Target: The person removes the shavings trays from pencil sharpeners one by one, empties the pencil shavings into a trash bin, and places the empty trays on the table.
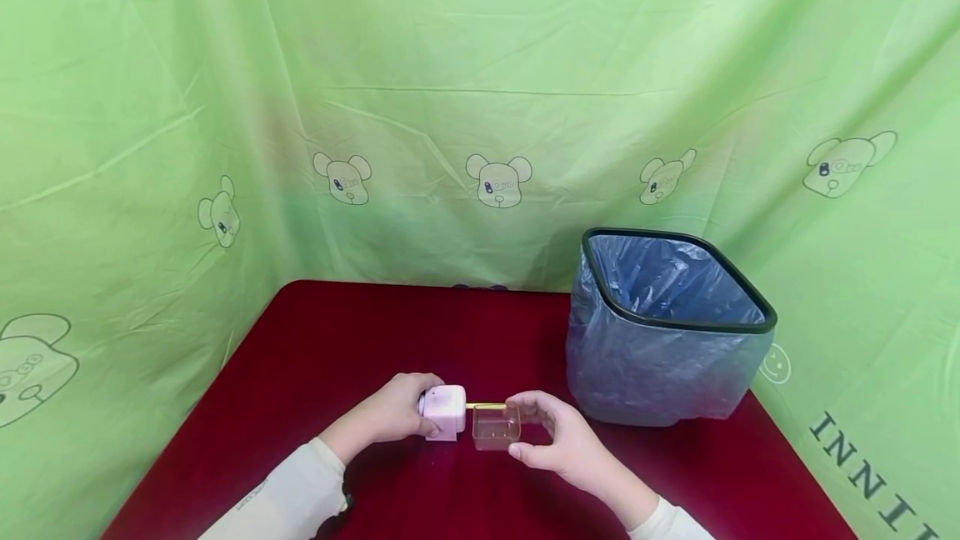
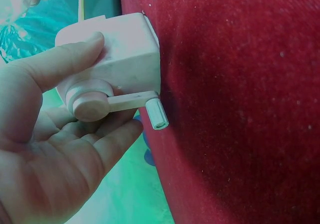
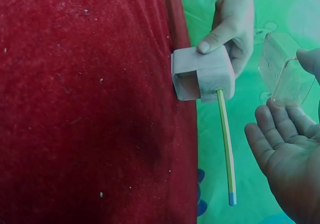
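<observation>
My left hand point(image 1: 401, 408) grips a pale pink crank pencil sharpener point(image 1: 446, 411), the thumb over its top. The left wrist view shows its crank handle point(image 2: 131, 101) on the palm side. A yellow pencil point(image 3: 226, 144) with a blue end sticks out of the sharpener's opposite face. In the right wrist view a square opening shows in the sharpener's body. My right hand point(image 1: 561, 442) pinches a clear plastic shavings drawer point(image 1: 495, 430) between thumb and fingers. The drawer is apart from the sharpener, beside the pencil, and looks see-through with a few specks.
A bin point(image 1: 671, 373) lined with a translucent bluish bag and a black rim point(image 1: 750, 325) stands at the right of the red cloth-covered table point(image 1: 420, 323). Green patterned curtains point(image 1: 480, 115) enclose the back and sides. Small pale specks dot the cloth.
</observation>
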Available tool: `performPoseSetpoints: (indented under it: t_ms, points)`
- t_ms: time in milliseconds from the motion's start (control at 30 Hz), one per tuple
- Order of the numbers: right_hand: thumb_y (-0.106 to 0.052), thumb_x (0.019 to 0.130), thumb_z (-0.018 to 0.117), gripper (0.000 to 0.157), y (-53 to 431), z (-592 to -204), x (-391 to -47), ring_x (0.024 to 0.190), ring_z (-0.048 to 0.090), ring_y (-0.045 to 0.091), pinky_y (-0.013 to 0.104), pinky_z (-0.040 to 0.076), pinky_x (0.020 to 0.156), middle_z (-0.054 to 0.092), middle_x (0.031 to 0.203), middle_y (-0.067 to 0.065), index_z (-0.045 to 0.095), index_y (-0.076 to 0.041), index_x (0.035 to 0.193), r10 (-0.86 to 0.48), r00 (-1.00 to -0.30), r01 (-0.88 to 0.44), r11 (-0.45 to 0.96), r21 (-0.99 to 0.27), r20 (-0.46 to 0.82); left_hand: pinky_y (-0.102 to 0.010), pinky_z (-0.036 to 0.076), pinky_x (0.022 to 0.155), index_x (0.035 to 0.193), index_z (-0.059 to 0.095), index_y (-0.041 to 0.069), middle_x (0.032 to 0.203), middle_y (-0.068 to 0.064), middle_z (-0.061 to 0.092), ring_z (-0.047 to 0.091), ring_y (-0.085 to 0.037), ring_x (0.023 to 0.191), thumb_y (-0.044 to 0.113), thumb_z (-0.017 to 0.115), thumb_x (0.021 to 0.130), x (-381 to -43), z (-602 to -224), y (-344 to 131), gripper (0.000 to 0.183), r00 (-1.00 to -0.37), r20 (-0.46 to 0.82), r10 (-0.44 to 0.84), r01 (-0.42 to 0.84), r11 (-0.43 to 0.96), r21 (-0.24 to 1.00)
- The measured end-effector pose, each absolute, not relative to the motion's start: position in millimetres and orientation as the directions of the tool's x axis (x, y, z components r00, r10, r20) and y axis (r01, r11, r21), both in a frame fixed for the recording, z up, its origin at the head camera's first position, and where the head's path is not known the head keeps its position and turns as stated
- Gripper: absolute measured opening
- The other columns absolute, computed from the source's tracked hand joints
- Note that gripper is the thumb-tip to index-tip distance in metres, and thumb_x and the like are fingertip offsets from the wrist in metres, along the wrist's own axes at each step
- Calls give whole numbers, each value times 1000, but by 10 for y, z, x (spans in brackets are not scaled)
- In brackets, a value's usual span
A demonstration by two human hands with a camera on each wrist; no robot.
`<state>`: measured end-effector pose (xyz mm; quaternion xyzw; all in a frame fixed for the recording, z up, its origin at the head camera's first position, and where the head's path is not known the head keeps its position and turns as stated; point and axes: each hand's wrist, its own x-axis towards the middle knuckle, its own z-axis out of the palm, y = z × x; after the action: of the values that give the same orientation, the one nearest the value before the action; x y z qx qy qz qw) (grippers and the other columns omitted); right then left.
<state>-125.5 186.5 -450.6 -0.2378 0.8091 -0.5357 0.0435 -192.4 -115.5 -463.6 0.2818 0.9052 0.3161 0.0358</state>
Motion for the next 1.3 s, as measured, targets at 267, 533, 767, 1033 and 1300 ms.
performPoseSetpoints:
  t_ms: [267,533,767,1033,1300]
  points:
    - [-21,84,83,51,1860,-4589,-1239,110,66,16,34,52,101,70,121,3,61,-13,130,-437,-881,-341,317,-885,183,-33,51,76,118,68,4,97,1,70,59,-12,83,12,92,67,-1918,-4636,-1158,57,-842,100,530,476,642,601]
    - [-22,85,83,51,1866,-4650,-1248,111,66,16,38,51,102,70,121,3,61,-11,130,-442,-881,-332,327,-885,167,-33,51,76,117,68,4,97,0,70,59,-12,82,13,92,67,-1913,-4637,-1163,57,-843,93,529,468,638,611]
    - [-23,85,83,51,1852,-4695,-1259,109,66,14,39,52,102,70,121,2,61,-11,129,-450,-876,-350,344,-871,175,-32,52,77,119,68,5,100,1,71,59,-11,83,13,91,68,-1927,-4644,-1164,57,-845,102,525,474,646,598]
    - [-28,85,82,49,1844,-4728,-1267,110,66,13,34,51,101,70,119,-3,64,-10,128,-462,-875,-347,390,-853,145,-33,52,76,120,67,4,100,0,71,59,-11,83,14,92,69,-1929,-4659,-1168,57,-849,91,521,464,651,601]
    - [-29,85,82,51,1852,-4773,-1278,112,67,17,44,52,101,70,118,-3,63,-10,128,-461,-878,-336,406,-850,128,-33,52,78,120,67,4,100,0,71,60,-11,84,13,91,69,-1937,-4652,-1163,57,-846,98,524,473,653,592]
